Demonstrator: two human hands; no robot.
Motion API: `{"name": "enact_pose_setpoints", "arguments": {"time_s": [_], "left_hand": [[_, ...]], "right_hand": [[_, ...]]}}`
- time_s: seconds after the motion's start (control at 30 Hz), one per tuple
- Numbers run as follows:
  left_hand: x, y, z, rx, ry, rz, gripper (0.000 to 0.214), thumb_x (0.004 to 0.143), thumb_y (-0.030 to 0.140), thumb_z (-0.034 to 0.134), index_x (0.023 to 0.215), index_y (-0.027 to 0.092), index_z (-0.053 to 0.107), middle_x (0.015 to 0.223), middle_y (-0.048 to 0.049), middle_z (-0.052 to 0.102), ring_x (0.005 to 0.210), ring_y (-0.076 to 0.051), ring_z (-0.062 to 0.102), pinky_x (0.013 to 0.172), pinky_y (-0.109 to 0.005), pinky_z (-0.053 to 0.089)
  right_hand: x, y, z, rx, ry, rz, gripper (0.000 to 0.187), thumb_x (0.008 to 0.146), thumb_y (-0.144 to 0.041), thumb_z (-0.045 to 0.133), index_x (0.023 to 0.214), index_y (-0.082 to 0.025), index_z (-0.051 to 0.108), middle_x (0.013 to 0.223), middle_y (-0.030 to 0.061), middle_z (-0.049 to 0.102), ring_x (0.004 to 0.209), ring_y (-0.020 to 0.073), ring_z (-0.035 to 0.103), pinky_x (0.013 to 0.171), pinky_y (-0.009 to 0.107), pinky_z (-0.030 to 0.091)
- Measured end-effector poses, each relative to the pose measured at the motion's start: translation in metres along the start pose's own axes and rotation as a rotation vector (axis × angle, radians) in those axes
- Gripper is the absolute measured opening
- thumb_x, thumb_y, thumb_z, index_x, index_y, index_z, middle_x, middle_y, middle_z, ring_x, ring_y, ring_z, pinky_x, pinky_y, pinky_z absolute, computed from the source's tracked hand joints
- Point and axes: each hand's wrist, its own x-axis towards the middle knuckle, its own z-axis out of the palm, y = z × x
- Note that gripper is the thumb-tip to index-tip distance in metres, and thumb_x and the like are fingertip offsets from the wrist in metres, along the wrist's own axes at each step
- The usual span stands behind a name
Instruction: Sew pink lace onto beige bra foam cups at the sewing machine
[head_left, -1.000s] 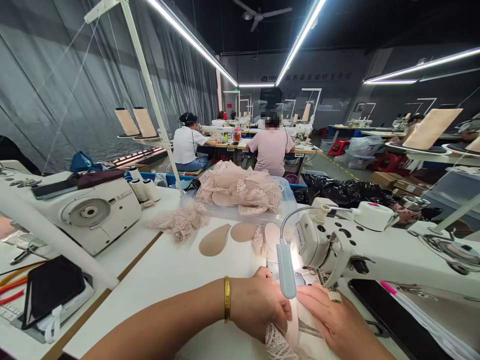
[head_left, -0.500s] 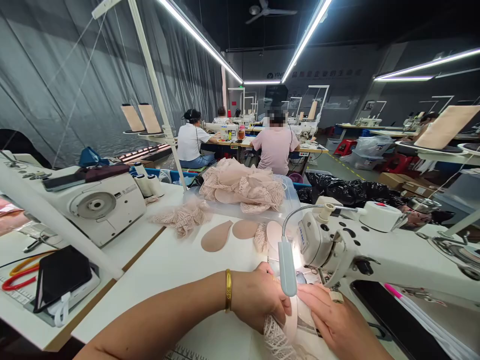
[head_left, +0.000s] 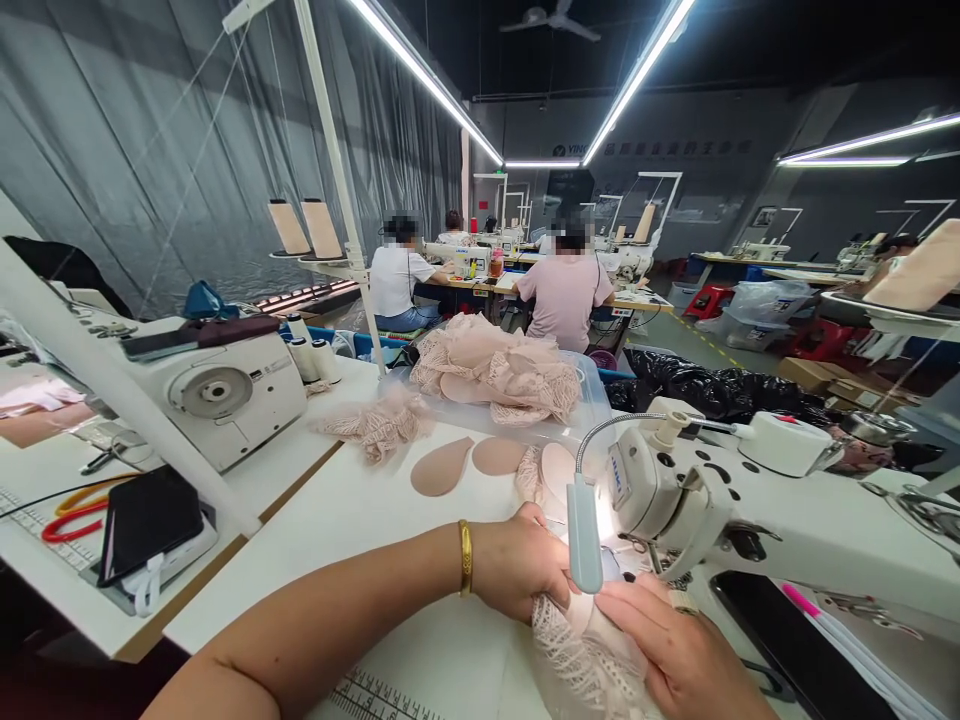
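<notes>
A piece of pale pink lace fabric (head_left: 581,660) with a smooth cup piece lies at the front of the sewing machine (head_left: 645,480). Curled over its left edge, my left hand (head_left: 521,565) grips the fabric with bent fingers. My right hand (head_left: 675,635) rests on the fabric's right side, fingers stretched out and pressing it down close to the needle area. A grey lamp head (head_left: 585,540) on a bendable neck hides part of the needle area and the fingertips. More lace and a cup (head_left: 556,470) lie just beyond my left hand.
Two beige cup pads (head_left: 441,468) lie on the white table. Behind them a clear plastic bin (head_left: 596,400) holds a heap of lace pieces. A black phone (head_left: 787,640) lies at right, another sewing machine (head_left: 217,395) stands left. Co-workers sit further off.
The view has shifted slightly, moving the scene rightward. My left hand has moved a little away from me, and more of the lace shows between my hands.
</notes>
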Motion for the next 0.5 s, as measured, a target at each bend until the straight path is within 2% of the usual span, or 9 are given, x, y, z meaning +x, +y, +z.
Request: {"name": "enact_pose_setpoints", "arguments": {"time_s": [0.1,0.3,0.4,0.5], "left_hand": [[0.0,-0.003,0.0,0.017,0.008,-0.005,0.016,0.08,0.015,0.07,0.066,0.019,0.064,0.078,0.0013,0.07,0.069,-0.015,0.054,0.088,-0.043,0.031],[0.0,-0.006,0.004,0.095,0.067,-0.017,0.02,0.074,0.01,0.07,0.064,0.018,0.055,0.07,0.0026,0.064,0.069,-0.016,0.051,0.087,-0.043,0.029],[0.0,-0.007,0.006,0.137,0.078,-0.013,0.018,0.075,0.01,0.068,0.066,0.018,0.055,0.071,0.0018,0.065,0.073,-0.017,0.053,0.088,-0.044,0.028],[0.001,-0.008,0.009,0.181,0.075,-0.002,0.016,0.073,0.007,0.066,0.067,0.018,0.056,0.073,0.0002,0.067,0.075,-0.019,0.053,0.093,-0.047,0.027]], "right_hand": [[0.008,-0.006,-0.009,0.1,0.0,-0.047,0.041,0.088,-0.005,0.048,0.118,-0.025,0.066,0.107,0.0003,0.082,0.082,0.016,0.077,0.077,0.027,0.062],[0.015,-0.013,-0.019,0.256,-0.189,-0.076,0.037,0.094,-0.006,0.05,0.119,-0.027,0.066,0.108,0.0031,0.079,0.083,0.0167,0.07,0.069,0.024,0.056],[0.017,-0.014,-0.021,0.238,-0.169,-0.103,0.031,0.093,-0.005,0.049,0.109,-0.025,0.067,0.102,0.0035,0.079,0.081,0.017,0.069,0.07,0.024,0.056],[0.017,-0.014,-0.023,0.229,-0.146,-0.073,0.028,0.093,-0.008,0.049,0.103,-0.026,0.068,0.094,0.0024,0.078,0.076,0.017,0.068,0.068,0.024,0.055]]}}
